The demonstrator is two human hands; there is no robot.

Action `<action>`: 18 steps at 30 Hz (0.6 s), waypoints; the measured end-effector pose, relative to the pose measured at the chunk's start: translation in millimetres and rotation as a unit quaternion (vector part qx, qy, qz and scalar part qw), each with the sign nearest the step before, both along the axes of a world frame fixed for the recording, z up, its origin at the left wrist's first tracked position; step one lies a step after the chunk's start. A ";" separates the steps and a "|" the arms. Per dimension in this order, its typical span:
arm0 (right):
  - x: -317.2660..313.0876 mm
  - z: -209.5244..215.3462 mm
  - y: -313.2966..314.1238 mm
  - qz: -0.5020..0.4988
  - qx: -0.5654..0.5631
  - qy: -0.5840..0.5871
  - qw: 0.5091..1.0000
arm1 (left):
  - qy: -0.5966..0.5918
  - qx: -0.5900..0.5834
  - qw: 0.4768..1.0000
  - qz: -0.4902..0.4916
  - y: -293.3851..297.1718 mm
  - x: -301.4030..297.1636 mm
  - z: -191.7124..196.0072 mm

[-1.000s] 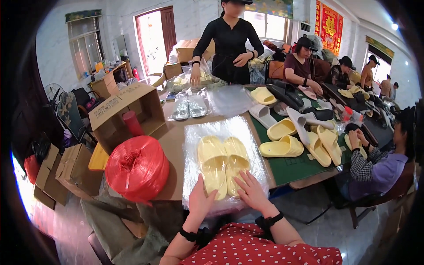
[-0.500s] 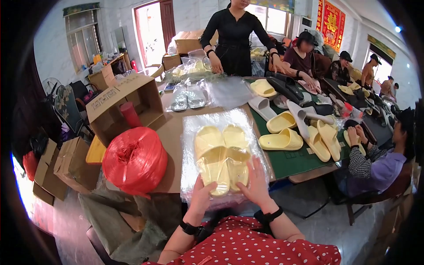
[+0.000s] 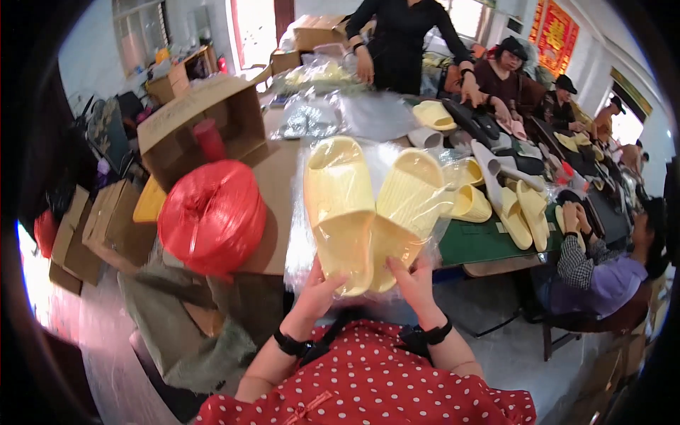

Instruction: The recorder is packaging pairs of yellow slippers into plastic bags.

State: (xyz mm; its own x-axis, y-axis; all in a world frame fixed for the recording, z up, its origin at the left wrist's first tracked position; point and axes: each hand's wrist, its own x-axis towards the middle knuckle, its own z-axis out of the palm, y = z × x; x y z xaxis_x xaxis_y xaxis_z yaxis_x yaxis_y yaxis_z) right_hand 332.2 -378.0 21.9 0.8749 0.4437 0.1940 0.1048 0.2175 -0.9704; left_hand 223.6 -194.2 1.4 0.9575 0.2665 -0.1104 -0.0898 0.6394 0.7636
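Two pale yellow slippers (image 3: 372, 212) in a clear plastic bag (image 3: 304, 234) are gripped at the heels by the left hand (image 3: 319, 294) and right hand (image 3: 414, 283), lifted above the table's near edge (image 3: 496, 265), soles up, likely for checking.

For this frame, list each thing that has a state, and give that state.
Yellow slippers: paired, inside bag, lifted off the table.
Clear bag: around slippers, held at the near end.
Left hand: gripping bag and slipper heel.
Right hand: gripping bag and other heel.
Red twine roll: resting on table.
Cardboard box: open, on its side.
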 end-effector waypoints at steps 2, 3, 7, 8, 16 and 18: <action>-8.9 4.8 15.1 -0.029 -0.008 -0.074 0.997 | 0.020 0.027 0.999 -0.020 -3.2 -5.0 0.8; -12.7 5.4 16.3 0.000 -0.013 -0.065 0.998 | 0.001 0.034 0.999 -0.027 -7.3 -7.6 7.7; -21.7 5.5 17.4 0.075 -0.022 -0.053 0.996 | -0.039 0.050 0.995 0.078 5.7 -30.9 32.2; -18.7 11.0 16.0 0.090 -0.096 -0.151 0.980 | -0.039 0.117 0.982 0.140 24.5 -45.2 28.7; 36.0 -22.4 -0.8 -0.067 -0.222 -0.210 0.950 | -0.002 0.250 0.643 0.724 189.7 -210.3 20.2; 38.5 -28.0 0.8 -0.056 -0.227 -0.081 0.969 | 0.081 0.316 0.586 0.742 220.8 -239.8 -17.9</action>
State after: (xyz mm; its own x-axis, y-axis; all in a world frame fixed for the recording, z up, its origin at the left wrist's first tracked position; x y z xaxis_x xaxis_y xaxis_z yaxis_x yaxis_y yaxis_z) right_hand 370.7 -377.2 -6.1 0.8966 0.4198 0.1408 0.2630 -0.2491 -0.9321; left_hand -16.2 26.5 -16.5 -0.3892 0.8291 0.4014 -0.0829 -0.4655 0.8812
